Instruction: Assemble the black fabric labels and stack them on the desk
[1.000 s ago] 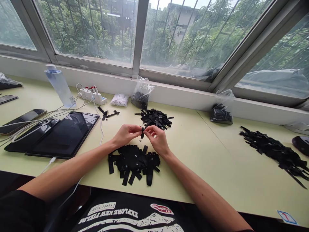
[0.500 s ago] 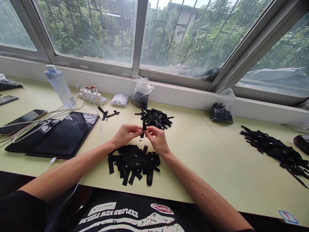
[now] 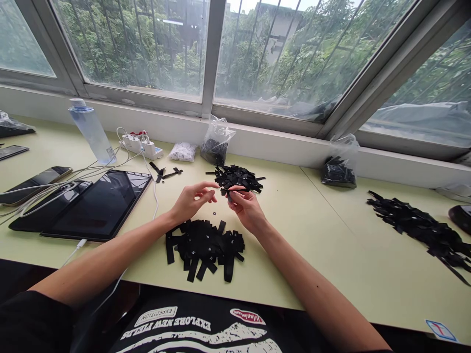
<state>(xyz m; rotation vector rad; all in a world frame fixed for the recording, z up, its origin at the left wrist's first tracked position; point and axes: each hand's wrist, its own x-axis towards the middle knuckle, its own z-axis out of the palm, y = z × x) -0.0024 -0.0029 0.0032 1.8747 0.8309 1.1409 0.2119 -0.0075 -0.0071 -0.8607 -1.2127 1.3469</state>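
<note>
left fingers (image 3: 205, 186): let go | black strip (image 3: 228, 192): turned crosswise | right fingers (image 3: 240, 198): sole hold

Lit by soft, pale daylight through a row of wide, slightly hazy windows (image 3: 140, 49), held in broad grey frames (image 3: 212, 54). Crossed beyond the glass by dark, thin bars (image 3: 268, 37), then backed by dense green trees (image 3: 243, 63), with a pale building (image 3: 283, 29) half hidden among them and a patch of white sky (image 3: 250, 6) at the top. Covered outside at the lower right by whitish sheeting (image 3: 423, 120). Bordered beneath the frames by a low white wall (image 3: 265, 140). Furnished with a long, yellow-green surface (image 3: 301, 215), meeting that wall at the back, divided right of the middle by a thin slanting seam (image 3: 326, 199), and labelled at the front right with a small blue-bordered sticker (image 3: 440, 330).
</note>
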